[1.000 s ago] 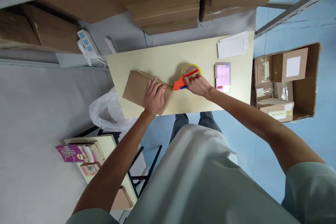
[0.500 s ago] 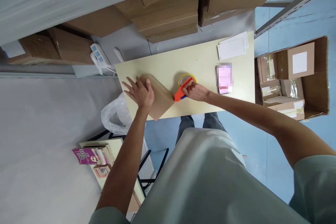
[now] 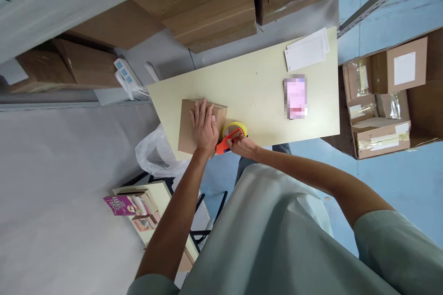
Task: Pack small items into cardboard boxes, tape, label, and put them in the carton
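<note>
From my head view, my left hand [image 3: 205, 131] lies spread on top of the cardboard box [image 3: 187, 124], gripping nothing; the palm seems to press the box against the table [image 3: 263, 97] so it won't slide. The box sits at the table's near edge, toward its left end, probably to be within easy reach of both my hands.

My right hand [image 3: 241, 145] is curled round the orange tape dispenser [image 3: 223, 146], its yellow roll [image 3: 243, 127] on the far side. I hold it low beside the box's right side, nose toward the near corner, likely to bring the tape to that edge; I can't tell whether it touches.

Off to the right, the white papers [image 3: 304, 55] and the pixelated pink item [image 3: 296, 97] lie well apart from the box, which leaves my hands room.
</note>
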Demonstrator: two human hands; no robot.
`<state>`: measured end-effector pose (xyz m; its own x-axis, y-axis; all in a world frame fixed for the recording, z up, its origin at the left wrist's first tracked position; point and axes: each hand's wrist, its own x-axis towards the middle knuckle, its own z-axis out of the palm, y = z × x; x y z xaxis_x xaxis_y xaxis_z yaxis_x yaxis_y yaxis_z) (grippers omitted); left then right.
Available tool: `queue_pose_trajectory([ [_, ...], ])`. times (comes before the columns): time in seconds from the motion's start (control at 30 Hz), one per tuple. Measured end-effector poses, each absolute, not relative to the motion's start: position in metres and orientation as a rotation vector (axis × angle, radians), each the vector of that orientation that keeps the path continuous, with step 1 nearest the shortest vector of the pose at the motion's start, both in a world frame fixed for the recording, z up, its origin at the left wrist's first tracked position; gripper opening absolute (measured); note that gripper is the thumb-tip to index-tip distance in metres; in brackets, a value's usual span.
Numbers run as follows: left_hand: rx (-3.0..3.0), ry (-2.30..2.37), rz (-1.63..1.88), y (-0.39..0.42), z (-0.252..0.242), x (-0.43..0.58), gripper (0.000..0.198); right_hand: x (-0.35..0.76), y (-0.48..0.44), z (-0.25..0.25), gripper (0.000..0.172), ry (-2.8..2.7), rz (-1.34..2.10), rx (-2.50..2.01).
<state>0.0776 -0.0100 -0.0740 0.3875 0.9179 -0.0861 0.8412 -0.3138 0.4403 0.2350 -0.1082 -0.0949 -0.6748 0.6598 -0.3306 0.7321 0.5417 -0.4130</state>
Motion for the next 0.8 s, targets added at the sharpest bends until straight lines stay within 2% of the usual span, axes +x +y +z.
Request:
queue_pose_trajectory([
  [0.33, 2.215, 1.528, 0.218, -0.01, -0.078, 0.077, 0.06, 0.325, -0.015, -0.084, 0.042, 2.294, -0.685, 1.584],
  [0.67, 2.158, 1.48, 0.177, -0.007, -0.069, 0.078, 0.06, 0.34, 0.007, -0.085, 0.051, 2.381, -0.58, 1.454],
  [0.8, 1.961, 1.766, 0.313, 0.0, -0.068, 0.066, 0.075, 0.341, 0.002, -0.093, 0.053, 2.424, -0.519, 1.438],
])
